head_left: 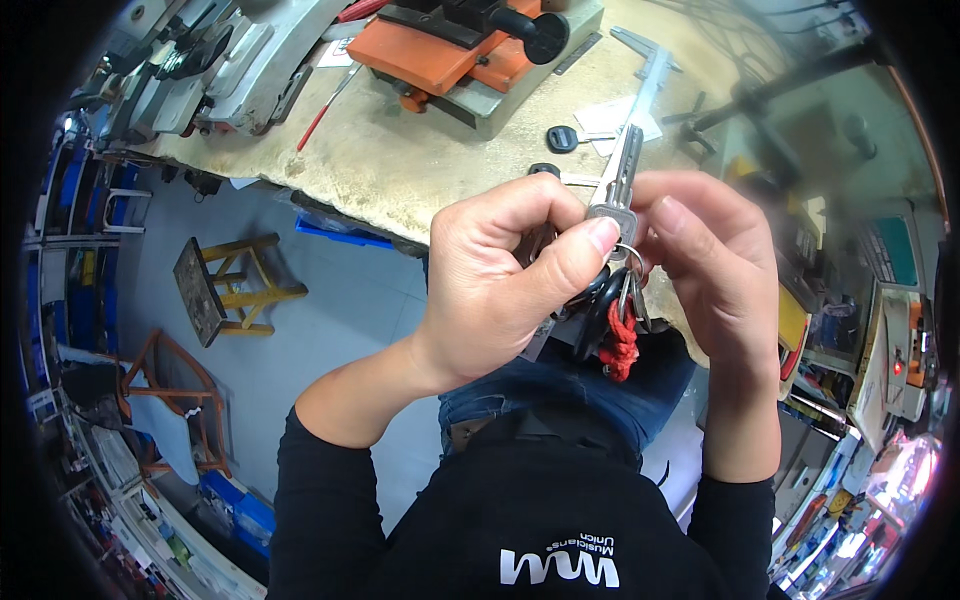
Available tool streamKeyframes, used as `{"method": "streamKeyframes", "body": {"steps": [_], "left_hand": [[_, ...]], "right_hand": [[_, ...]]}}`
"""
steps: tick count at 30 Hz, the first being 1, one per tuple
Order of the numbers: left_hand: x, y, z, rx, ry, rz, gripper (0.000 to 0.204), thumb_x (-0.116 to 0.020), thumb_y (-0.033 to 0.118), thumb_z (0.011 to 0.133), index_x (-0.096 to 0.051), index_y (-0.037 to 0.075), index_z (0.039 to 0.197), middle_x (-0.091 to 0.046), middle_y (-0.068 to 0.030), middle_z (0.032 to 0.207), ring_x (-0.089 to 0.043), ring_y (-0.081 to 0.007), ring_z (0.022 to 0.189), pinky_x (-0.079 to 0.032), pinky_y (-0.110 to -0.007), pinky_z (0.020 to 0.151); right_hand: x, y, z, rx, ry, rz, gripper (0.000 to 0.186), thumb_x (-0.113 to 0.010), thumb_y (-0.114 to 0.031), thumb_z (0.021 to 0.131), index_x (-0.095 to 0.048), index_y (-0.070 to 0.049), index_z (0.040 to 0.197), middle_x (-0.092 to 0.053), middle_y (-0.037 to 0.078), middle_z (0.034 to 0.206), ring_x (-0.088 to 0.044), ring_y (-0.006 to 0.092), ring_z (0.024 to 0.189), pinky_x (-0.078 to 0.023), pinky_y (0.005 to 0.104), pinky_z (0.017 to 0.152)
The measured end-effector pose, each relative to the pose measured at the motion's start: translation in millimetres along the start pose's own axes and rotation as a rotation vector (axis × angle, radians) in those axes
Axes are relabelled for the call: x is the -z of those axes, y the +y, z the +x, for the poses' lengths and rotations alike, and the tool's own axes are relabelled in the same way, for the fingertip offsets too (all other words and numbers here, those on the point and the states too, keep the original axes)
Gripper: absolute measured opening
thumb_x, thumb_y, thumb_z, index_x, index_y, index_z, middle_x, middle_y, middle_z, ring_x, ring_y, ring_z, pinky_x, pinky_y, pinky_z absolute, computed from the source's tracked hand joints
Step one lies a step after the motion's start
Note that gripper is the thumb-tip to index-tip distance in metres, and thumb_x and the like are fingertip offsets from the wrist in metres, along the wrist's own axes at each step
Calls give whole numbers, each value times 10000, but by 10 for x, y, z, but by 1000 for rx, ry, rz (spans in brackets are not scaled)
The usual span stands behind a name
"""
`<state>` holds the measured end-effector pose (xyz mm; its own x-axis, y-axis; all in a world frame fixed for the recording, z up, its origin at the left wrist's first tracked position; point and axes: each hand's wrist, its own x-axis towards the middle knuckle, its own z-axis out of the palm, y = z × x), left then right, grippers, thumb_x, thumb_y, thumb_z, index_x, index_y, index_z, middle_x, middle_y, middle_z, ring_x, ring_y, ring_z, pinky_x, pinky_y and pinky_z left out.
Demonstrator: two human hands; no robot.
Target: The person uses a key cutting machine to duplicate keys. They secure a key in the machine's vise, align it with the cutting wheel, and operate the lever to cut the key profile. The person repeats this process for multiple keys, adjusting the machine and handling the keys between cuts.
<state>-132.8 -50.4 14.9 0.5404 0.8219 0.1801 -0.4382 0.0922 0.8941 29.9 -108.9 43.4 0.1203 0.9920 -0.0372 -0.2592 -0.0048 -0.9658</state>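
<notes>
- Workbench [390,165], pale and worn along the front edge, stands ahead of the person; the hands work just above and in front of that edge.
- Orange-and-black machine [430,55] sits on the bench, well apart from the hands.
- Caliper [652,78] lies on the bench beyond the keys, its near part hidden behind the hands.
- Left hand [510,275]: closed, pinching the head of a key between thumb and bent forefinger.
- Right hand [715,250]: fingers curved in a narrow cup just beside the key; whether they grip anything cannot be told.
- Bunch below the pinch: a red braided cord [620,348] and dark fobs hang beneath the hands.
- Silver key [626,170]: raised between the hands, blade pointing away from the person, head at the metal ring [630,258].
- Step in hand, as judged: singling this key out from the bunch, with the ring apparently attached.
- Next move, as judged: calls for a steady left pinch while the right fingertips manage the ring, keeping the cord clear.
</notes>
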Motion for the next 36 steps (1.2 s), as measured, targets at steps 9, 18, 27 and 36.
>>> {"method": "streamKeyframes", "body": {"steps": [9,18,27,36], "left_hand": [[125,25,41,-42,96,59,187,-662,92,888,-578,19,738,-505,66,625,-378,16,561,-280,-176,490],[511,54,-66,-6,220,-6,218,-633,141,915,-559,37,738,-531,59,681,-424,12,617,-339,-170,540],[1031,141,-384,-82,384,-28,164,-613,120,890,-590,23,759,-560,29,702,-428,-21,640,-346,-209,572],[1334,589,-432,-5,519,-8,165,-598,122,905,-606,19,776,-550,28,663,-428,-16,579,-331,-198,526]], "right_hand": [[77,-7,-349,115,-22,-233,164,-636,-120,873,-634,37,920,-635,94,833,-583,127,688,-460,246,625],[950,1990,-1415,-594,121,-590,206,-579,-126,924,-676,54,943,-702,109,804,-680,231,787,-525,324,742],[1452,3923,-900,-970,-570,-1105,414,-561,-313,918,-591,0,1187,-572,204,1244,-543,349,1140,-412,407,955],[724,3952,-774,-1004,-808,-987,445,-565,-373,905,-615,-2,1145,-622,191,1146,-581,343,1062,-437,405,888]]}}
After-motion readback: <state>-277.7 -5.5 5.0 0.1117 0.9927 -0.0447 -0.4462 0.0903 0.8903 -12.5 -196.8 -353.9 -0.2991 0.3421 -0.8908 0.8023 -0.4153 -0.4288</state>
